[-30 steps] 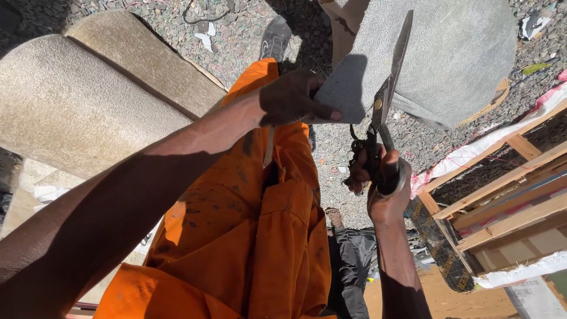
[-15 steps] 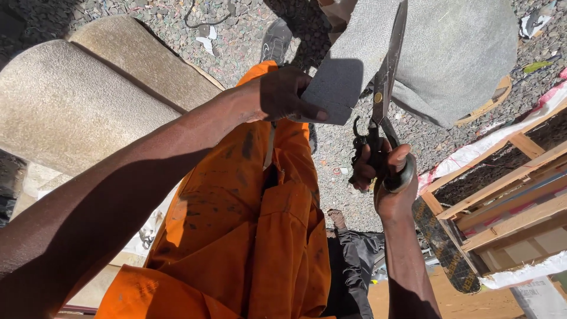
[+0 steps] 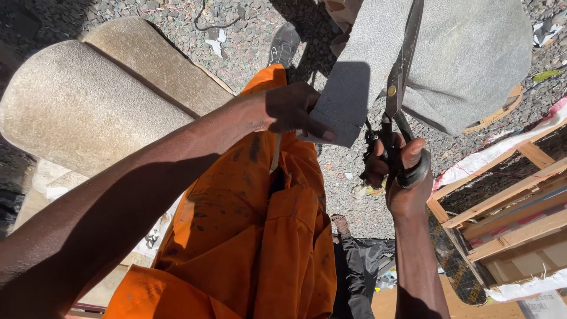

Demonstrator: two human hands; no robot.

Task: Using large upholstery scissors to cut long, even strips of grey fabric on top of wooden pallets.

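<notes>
From the head view, the left hand (image 3: pixel 292 112) pinches the cut edge of a grey fabric sheet (image 3: pixel 466 59) held up over the gravel ground (image 3: pixel 354 183). The right hand (image 3: pixel 398 171) grips the handles of large scissors (image 3: pixel 401 77), whose blades sit in the fabric just beside the left hand's thumb.

Hard sun from above lights my orange trousers (image 3: pixel 248 236) and the gravel (image 3: pixel 348 189) brightly. My left forearm (image 3: pixel 118 218) lies in deep shadow. Focus is sharp; edges bend slightly.
</notes>
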